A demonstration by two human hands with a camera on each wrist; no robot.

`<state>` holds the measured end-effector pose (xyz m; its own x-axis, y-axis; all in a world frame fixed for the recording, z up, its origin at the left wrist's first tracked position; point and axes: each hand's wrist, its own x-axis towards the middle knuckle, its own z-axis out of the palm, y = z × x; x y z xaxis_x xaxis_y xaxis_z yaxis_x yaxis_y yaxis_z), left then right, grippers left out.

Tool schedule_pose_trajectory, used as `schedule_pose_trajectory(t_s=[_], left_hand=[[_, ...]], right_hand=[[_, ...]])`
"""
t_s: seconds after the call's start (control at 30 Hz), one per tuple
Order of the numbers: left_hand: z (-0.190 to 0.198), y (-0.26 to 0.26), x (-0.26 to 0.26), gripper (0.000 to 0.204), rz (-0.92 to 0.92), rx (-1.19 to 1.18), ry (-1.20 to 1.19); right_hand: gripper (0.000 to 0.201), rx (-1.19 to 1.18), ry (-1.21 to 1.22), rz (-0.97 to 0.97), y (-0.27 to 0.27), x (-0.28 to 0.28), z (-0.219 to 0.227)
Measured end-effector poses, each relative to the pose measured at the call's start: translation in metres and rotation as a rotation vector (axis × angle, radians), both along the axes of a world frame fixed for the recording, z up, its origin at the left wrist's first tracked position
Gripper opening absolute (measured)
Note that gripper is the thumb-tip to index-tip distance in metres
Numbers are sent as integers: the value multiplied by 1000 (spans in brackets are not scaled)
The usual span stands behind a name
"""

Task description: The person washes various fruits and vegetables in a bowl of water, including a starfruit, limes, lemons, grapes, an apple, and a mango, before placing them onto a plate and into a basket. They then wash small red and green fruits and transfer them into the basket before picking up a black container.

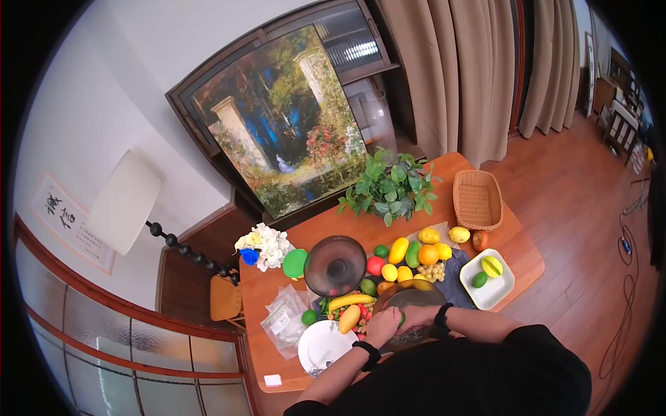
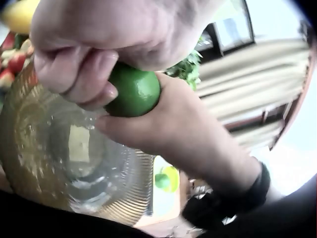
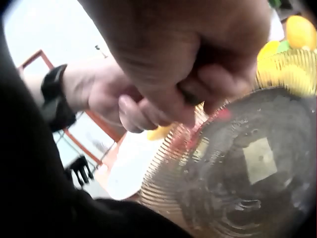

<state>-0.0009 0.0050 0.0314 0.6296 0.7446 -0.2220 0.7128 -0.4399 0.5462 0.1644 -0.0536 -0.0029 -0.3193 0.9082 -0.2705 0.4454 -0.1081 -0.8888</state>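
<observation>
Over a ribbed amber glass bowl (image 1: pixel 415 297) (image 2: pixel 130 198) (image 3: pixel 163 181), both hands meet around a green lime (image 1: pixel 402 318) (image 2: pixel 134 92). The left hand (image 1: pixel 382 327) (image 2: pixel 104 34) (image 3: pixel 116 101) has its fingers curled against one side of the lime. Curled round the other side is the right hand (image 1: pixel 417 317) (image 2: pixel 176 119) (image 3: pixel 193 59), its thumb along the lower edge in the left wrist view. Fingers mostly hide the lime in the right wrist view. Clear, rippled liquid and a pale rectangle show within the bowl.
A white plate (image 1: pixel 323 344) lies left of the bowl, near a plastic bag (image 1: pixel 285 320). Assorted fruit, including a banana (image 1: pixel 351 301), sits beyond it. At right are a white tray (image 1: pixel 498 292) with fruit and a wicker basket (image 1: pixel 477 200). A dark round dish (image 1: pixel 336 266) stands behind.
</observation>
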Motion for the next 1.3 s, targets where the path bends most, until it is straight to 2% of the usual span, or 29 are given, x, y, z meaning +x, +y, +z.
schedule_pose_trajectory(t_s=[0.07,0.1,0.17,0.23,0.27,0.3,0.33,0.37,0.4,0.43,0.47,0.5,0.53,0.6,0.63,0.7,0.73,0.77,0.8,0.83,0.87,0.93,0.97,1.07,1.13,1.17,1.23,1.27,1.3], left_hand=[[26,-3,-1,32,-296,114,-3],[25,-3,-2,32,-295,112,-4],[22,-2,-5,27,-447,185,-151],[19,-5,-8,27,-393,139,-127],[16,-7,-10,27,-343,93,-102],[-5,-5,-12,27,-349,94,-101],[-41,0,-15,32,-231,120,-196],[-61,1,-17,37,-111,146,-292],[-60,2,-14,37,-113,144,-290],[-55,6,-9,44,141,-271,-239],[-43,9,-2,51,398,-686,-177],[-30,12,-5,61,463,-1008,-149],[-21,13,-6,61,466,-1009,-149],[-9,15,-3,60,587,-1322,-101],[-14,15,-3,60,585,-1321,-100],[-40,10,-6,58,562,-996,-92],[-56,9,-10,58,562,-996,-91],[-70,7,-15,52,170,-345,-105],[-84,5,-19,46,-220,306,-110],[-8,-7,-9,40,-139,75,-22],[1,-8,-7,40,-135,74,-21],[10,-6,-6,30,-319,119,-17],[15,-5,-4,30,-314,119,-19],[20,-3,-5,30,-415,228,-162],[16,-5,-10,29,-368,175,-172],[1,-6,-13,29,-370,176,-171],[-35,-2,-15,39,-295,333,-295],[-43,2,-12,39,-298,332,-294],[-52,7,-9,48,-21,-183,-159]], right_hand=[[17,-856,662,101,4,15,-2],[10,-912,764,152,-2,20,3],[12,-887,730,177,-5,17,1],[14,-863,698,198,-6,15,4],[18,-757,525,170,-6,12,12],[24,-649,352,143,-5,7,19],[24,-648,356,140,-6,-1,26],[26,-332,85,19,-8,-9,33],[28,-14,-185,-100,-12,-14,35],[28,147,-239,-177,-15,-18,25],[28,146,-239,-178,-15,-19,25],[28,252,-345,-148,-17,-21,25],[28,360,-451,-115,-18,-23,28],[27,372,-502,-99,-19,-28,34],[26,381,-551,-87,-19,-29,35],[27,335,-495,-70,-16,-27,31],[27,289,-439,-52,-11,-25,28],[27,289,-438,-54,-5,-20,19],[24,106,-359,112,3,-14,9],[23,-77,-275,280,7,-8,-3],[23,-77,-274,285,8,0,-11],[26,-937,622,330,8,17,-24],[17,-946,785,240,-4,21,-3],[16,-1006,872,246,-9,19,7],[15,-929,823,281,-11,12,-1],[19,-830,681,216,-11,9,-6],[23,-726,545,148,-11,4,-2],[30,-379,241,95,-13,-2,16],[36,-31,-62,40,-14,-8,30]])
